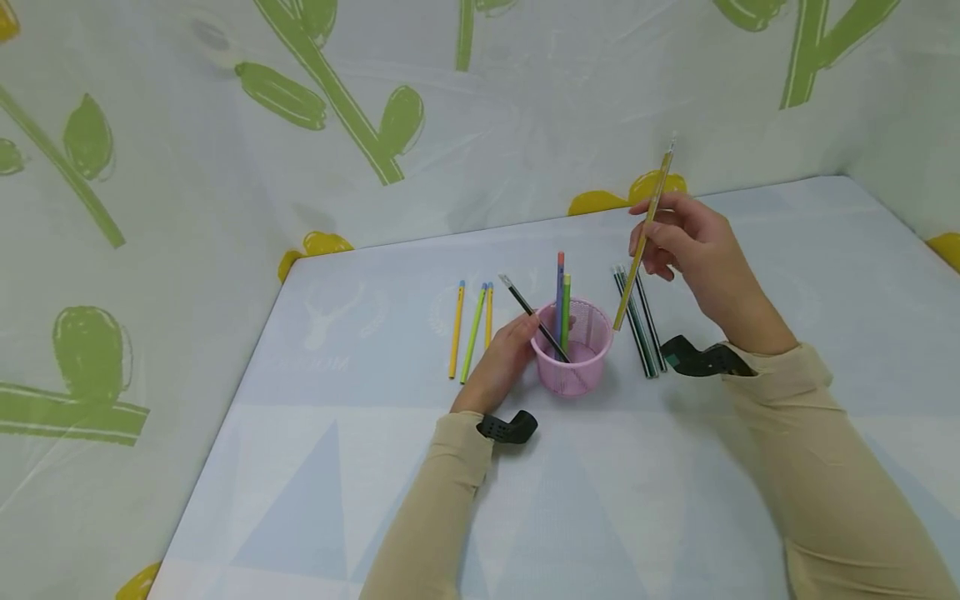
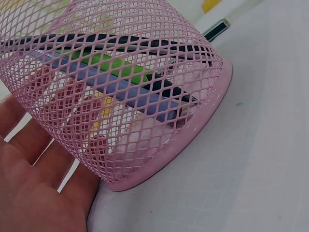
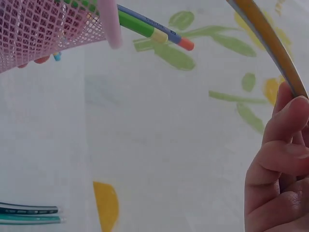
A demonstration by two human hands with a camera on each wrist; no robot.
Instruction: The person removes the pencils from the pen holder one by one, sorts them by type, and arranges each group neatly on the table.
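My left hand (image 1: 498, 367) holds the left side of a pink mesh pencil cup (image 1: 573, 382), its fingers behind the mesh in the left wrist view. Inside stand a blue pencil (image 1: 560, 268) with a red end and a green pencil (image 1: 566, 304). A dark pencil (image 1: 517, 292) slants out over the rim beside my left thumb. My right hand (image 1: 697, 250) pinches a gold pencil (image 1: 632, 279) between thumb and fingers, up and right of the cup. The gold pencil tilts, its lower end close to the cup's right rim.
Left of the cup lie a yellow pencil (image 1: 457, 333), a light green pencil (image 1: 472, 333) and another yellow pencil (image 1: 489, 312). Several dark pencils (image 1: 641, 337) lie on the right, under my right hand. A leaf-patterned sheet (image 1: 487, 150) rises behind the table's back edge.
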